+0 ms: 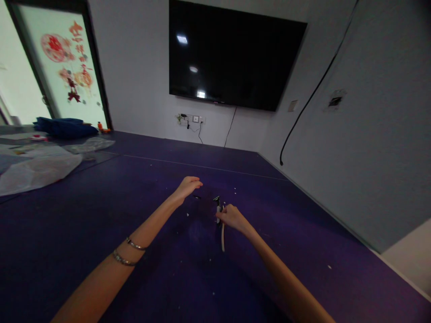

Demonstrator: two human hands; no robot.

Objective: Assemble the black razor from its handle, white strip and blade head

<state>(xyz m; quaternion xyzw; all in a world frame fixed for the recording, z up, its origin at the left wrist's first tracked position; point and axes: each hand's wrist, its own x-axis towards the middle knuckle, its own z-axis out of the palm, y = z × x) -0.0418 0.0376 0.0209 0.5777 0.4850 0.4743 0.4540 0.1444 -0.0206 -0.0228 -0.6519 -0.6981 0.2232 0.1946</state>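
Note:
My right hand (233,216) is closed on a small razor-like tool (218,211) with a dark T-shaped head and a pale grey handle. A thin curved beige strip (222,237) hangs or lies just below those fingers; whether it is held too, I cannot tell. To the left, my left hand (189,185) is held over the purple floor (161,269) with its fingers stretched out and nothing visible in them. A small dark piece (197,196) lies close to its fingertips. Pale scraps (187,214) dot the floor around both hands.
Clear plastic sheeting (43,168) and a dark blue cloth bundle (65,128) lie at the left, near a small orange object (100,126). A black television (232,54) hangs on the far wall above sockets (195,119). A black cable (310,96) dangles along the right wall.

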